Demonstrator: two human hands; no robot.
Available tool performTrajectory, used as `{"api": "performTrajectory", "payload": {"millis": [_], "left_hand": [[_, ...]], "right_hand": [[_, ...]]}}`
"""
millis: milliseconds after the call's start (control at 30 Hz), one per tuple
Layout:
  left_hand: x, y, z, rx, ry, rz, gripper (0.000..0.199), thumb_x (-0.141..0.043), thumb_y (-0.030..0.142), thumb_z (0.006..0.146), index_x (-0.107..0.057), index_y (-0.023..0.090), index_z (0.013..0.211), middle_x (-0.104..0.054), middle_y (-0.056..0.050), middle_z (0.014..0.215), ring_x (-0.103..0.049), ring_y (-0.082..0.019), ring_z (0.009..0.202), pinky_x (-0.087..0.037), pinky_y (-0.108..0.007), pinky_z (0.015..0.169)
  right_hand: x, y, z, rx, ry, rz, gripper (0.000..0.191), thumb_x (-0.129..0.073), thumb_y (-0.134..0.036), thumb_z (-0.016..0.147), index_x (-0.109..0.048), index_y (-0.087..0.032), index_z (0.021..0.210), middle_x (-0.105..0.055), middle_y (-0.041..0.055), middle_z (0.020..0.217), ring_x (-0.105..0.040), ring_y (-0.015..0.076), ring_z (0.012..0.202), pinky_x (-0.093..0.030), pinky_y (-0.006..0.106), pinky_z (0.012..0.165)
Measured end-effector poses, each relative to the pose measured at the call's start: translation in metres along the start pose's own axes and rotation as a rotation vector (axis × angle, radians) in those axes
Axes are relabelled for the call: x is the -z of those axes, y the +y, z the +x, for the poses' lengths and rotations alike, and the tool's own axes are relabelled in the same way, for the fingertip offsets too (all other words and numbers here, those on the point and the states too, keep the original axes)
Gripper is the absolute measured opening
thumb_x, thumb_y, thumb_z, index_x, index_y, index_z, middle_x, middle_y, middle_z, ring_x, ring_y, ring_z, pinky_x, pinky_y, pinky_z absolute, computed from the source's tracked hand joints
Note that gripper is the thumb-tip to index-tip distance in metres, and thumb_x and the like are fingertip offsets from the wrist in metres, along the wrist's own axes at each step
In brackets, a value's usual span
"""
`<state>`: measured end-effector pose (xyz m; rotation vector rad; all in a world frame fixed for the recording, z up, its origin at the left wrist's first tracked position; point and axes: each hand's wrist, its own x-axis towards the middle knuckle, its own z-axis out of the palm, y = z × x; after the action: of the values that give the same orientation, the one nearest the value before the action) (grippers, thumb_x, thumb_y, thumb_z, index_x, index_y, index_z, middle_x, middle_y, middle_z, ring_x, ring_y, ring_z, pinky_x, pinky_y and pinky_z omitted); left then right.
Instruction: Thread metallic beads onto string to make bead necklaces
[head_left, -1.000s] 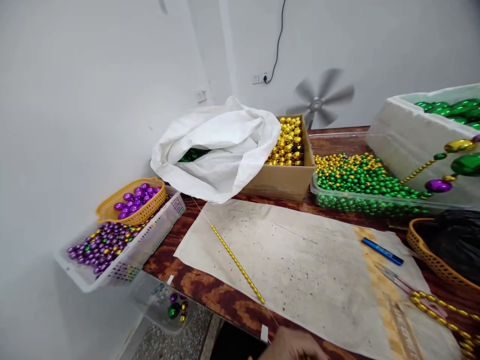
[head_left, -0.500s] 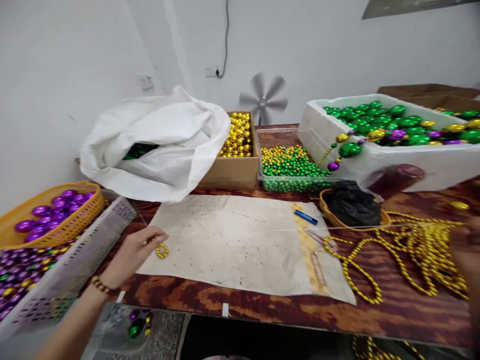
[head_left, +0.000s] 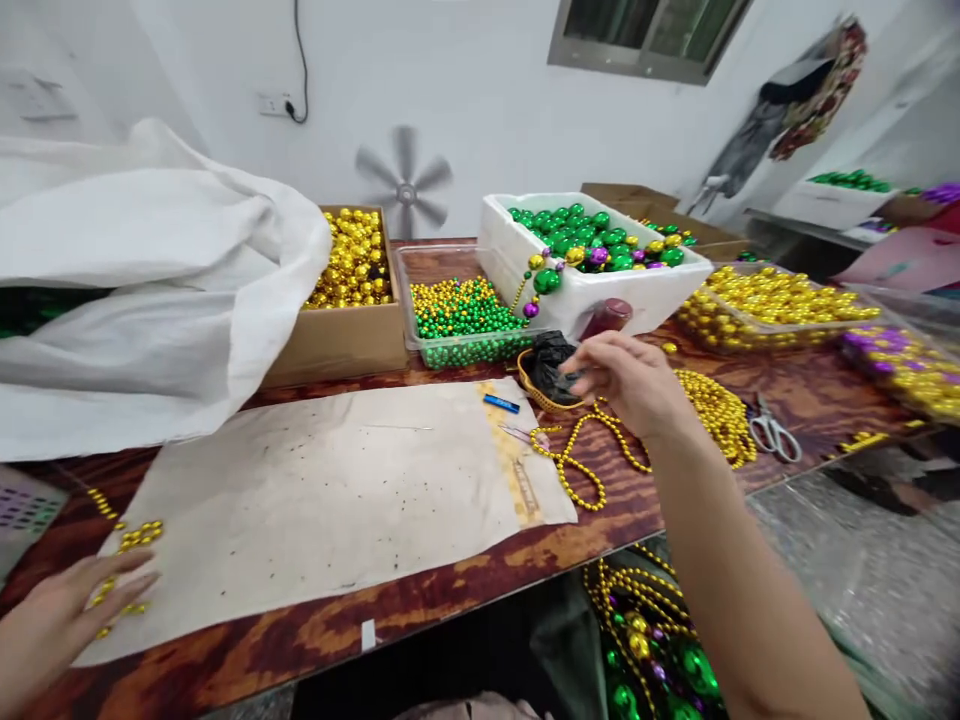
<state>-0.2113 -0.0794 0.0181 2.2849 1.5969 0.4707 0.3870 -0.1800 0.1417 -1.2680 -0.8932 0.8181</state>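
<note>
My left hand (head_left: 79,600) is at the lower left, its fingers apart over small gold beads (head_left: 141,535) at the edge of the pale cloth (head_left: 300,500). My right hand (head_left: 619,375) is raised in front of a black plastic bag (head_left: 553,362) in a small basket, fingers curled together; whatever they pinch is too small to make out. Gold bead strings (head_left: 581,485) lie below and beside it. On the cloth are a blue marker-like object (head_left: 501,403) and a thin needle (head_left: 397,428).
Behind the cloth stand a cardboard box (head_left: 345,340) of gold beads, a clear tub (head_left: 465,350) of small beads and a white foam box (head_left: 592,290). Scissors (head_left: 776,435) lie at right. A white sack (head_left: 150,300) fills the left.
The view has swung right. My right hand has come in from the right edge to above the bead strings. My left hand has opened, and the gold bead loop now lies spread out.
</note>
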Motion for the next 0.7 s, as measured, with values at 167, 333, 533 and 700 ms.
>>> {"api": "performTrajectory", "payload": {"millis": [167, 333, 533, 700], "left_hand": [[-0.032, 0.171, 0.029, -0.009, 0.072, -0.320, 0.044, -0.055, 0.064, 0.080, -0.068, 0.032, 0.108, -0.075, 0.000, 0.111, -0.067, -0.030, 0.108, -0.051, -0.046, 0.097], [-0.082, 0.292, 0.068, -0.229, -0.035, -0.743, 0.041, -0.050, 0.045, 0.094, -0.056, 0.021, 0.127, -0.071, -0.009, 0.112, -0.066, -0.022, 0.109, -0.050, -0.037, 0.097], [-0.092, 0.298, 0.083, -0.104, -0.036, -0.905, 0.024, -0.058, 0.039, 0.087, -0.066, 0.017, 0.086, -0.059, 0.002, 0.061, -0.050, -0.009, 0.044, -0.042, -0.022, 0.047], [-0.082, 0.273, 0.080, -0.031, -0.112, -0.834, 0.025, -0.062, 0.042, 0.083, -0.064, 0.017, 0.079, -0.060, 0.002, 0.061, -0.045, -0.007, 0.040, -0.039, -0.020, 0.041]], "right_hand": [[-0.072, 0.005, -0.001, 0.051, -0.502, -0.267, 0.023, -0.061, -0.036, 0.087, -0.067, -0.015, 0.079, -0.072, 0.0043, 0.084, -0.068, 0.0100, 0.057, -0.045, 0.015, 0.041], [-0.118, 0.029, 0.001, 0.129, -0.667, -0.463, 0.020, -0.054, -0.025, 0.090, -0.066, -0.014, 0.078, -0.066, -0.0007, 0.074, -0.065, 0.0077, 0.057, -0.041, 0.013, 0.045], [-0.114, 0.044, 0.007, 0.188, -0.662, -0.520, 0.020, -0.055, -0.024, 0.093, -0.067, -0.014, 0.080, -0.062, -0.0019, 0.072, -0.064, 0.0081, 0.058, -0.039, 0.014, 0.047], [-0.066, 0.078, 0.020, 0.070, -0.546, -1.068, 0.025, -0.044, -0.026, 0.100, -0.068, -0.018, 0.102, -0.071, 0.0037, 0.096, -0.070, 0.0143, 0.084, -0.049, 0.020, 0.066]]}}
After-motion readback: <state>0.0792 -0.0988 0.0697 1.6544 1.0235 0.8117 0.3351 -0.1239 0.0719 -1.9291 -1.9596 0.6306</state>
